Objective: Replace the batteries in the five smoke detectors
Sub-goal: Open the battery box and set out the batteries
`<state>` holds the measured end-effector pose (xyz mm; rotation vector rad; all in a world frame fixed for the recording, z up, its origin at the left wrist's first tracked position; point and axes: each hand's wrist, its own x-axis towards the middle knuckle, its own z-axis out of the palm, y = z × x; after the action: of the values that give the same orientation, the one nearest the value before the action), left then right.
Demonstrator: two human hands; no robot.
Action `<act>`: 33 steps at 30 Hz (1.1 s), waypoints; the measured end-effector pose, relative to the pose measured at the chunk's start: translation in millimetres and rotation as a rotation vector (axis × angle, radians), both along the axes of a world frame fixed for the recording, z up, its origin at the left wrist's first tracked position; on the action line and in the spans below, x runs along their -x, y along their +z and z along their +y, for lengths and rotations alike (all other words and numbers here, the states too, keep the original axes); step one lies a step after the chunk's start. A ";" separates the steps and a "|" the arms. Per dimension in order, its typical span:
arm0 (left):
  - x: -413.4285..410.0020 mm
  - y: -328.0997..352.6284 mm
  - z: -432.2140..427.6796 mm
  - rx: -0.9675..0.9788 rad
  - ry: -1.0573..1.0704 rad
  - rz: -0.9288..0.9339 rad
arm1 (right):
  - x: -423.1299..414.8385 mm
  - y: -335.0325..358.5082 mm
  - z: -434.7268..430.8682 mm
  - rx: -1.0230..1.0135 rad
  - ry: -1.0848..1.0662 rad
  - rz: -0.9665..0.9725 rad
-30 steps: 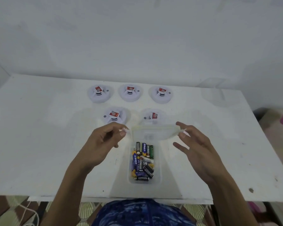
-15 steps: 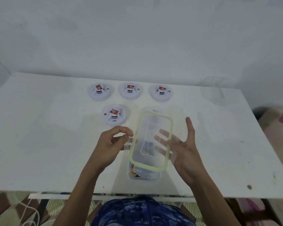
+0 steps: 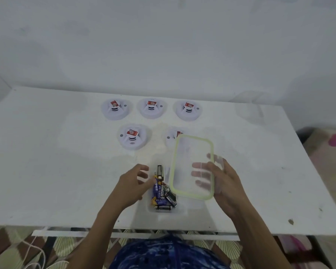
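Several white smoke detectors with red labels lie on the white table: three in a back row, the middle one, and two nearer, one at the left and one partly behind the lid. A clear plastic box near the front edge holds several batteries. My right hand holds the clear lid with the green rim above and to the right of the box, fingers under it. My left hand hovers at the box's left side with loosely curled fingers, holding nothing.
A wall rises right behind the table. The table's front edge lies close to my body. A patterned floor and a white cable show below at the left. A pink and beige cloth lies past the right edge.
The lid came off the box and moved to the right in my right hand. My left hand let go of the lid and dropped beside the open box.
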<state>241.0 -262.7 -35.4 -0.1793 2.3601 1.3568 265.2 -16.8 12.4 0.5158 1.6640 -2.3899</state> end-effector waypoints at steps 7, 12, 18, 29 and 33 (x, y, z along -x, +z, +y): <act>-1.3 1.2 34.8 -0.006 0.012 0.073 | 4.5 -5.6 42.9 -0.114 0.016 0.022; -1.7 -2.2 87.1 -0.025 0.010 0.106 | 8.1 -3.6 90.4 -0.153 0.002 0.042; 20.0 -10.0 158.4 -0.016 0.004 0.158 | 21.8 2.5 163.7 -0.210 -0.084 0.044; 125.7 -15.9 238.9 0.142 -0.010 0.257 | 104.3 7.3 290.9 -0.251 -0.298 0.103; 164.8 -15.4 259.8 0.221 -0.027 0.290 | 138.0 5.0 326.6 -0.289 -0.355 0.087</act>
<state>76.2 -3.0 -50.8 -0.0127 2.7424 1.1730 127.2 309.8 17.4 0.8268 2.1305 -2.4419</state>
